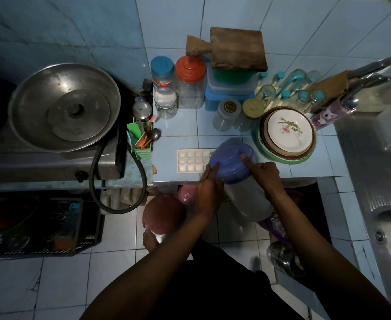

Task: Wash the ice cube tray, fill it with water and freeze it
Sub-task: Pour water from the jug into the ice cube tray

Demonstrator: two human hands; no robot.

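A white ice cube tray (191, 160) lies flat on the blue tiled counter (183, 128) near its front edge. Over the tray's right end a clear plastic jug (247, 199) with a purple lid (232, 159) is tilted, lid end toward the tray. My left hand (209, 190) grips the jug from the left side, one finger up on the lid's rim. My right hand (265, 173) holds the jug from the right, a finger pressing on the lid. The tray's right end is hidden behind the lid.
Jars (190, 82), a blue box (229, 93), a wooden board (238, 48) and glasses stand at the back of the counter. Stacked plates (287, 132) sit right of the jug. A steel sink (384, 204) is far right, a stove with a metal pan (62, 107) left.
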